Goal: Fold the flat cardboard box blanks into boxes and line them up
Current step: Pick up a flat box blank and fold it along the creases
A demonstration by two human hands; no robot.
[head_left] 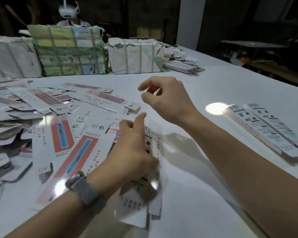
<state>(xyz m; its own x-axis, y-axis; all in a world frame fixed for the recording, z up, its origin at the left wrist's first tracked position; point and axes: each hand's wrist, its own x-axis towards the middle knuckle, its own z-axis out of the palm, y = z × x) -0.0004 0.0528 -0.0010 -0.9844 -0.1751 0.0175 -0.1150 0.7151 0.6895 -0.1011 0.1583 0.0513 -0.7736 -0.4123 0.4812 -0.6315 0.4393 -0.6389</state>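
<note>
Now, from the head camera, the left hand [136, 152] grips a blurred box blank [144, 194] over the white table [205, 194], fingers curled round its long edge and thumb raised. Just beyond the blank, the right hand [167, 98] hovers with loosely curled fingers, holding nothing. Left of the blank lies a heap of flat blanks [62, 131]; well right of it two folded boxes [265, 127] lie side by side.

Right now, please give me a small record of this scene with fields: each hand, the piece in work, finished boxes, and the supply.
left hand: grips the box blank
box blank: blurred, partly folded, near table edge
right hand: raised, fingers loosely curled, holds nothing
finished boxes: two, side by side, far right
flat blanks: scattered pile, left
wrapped bundles: back of table
</note>
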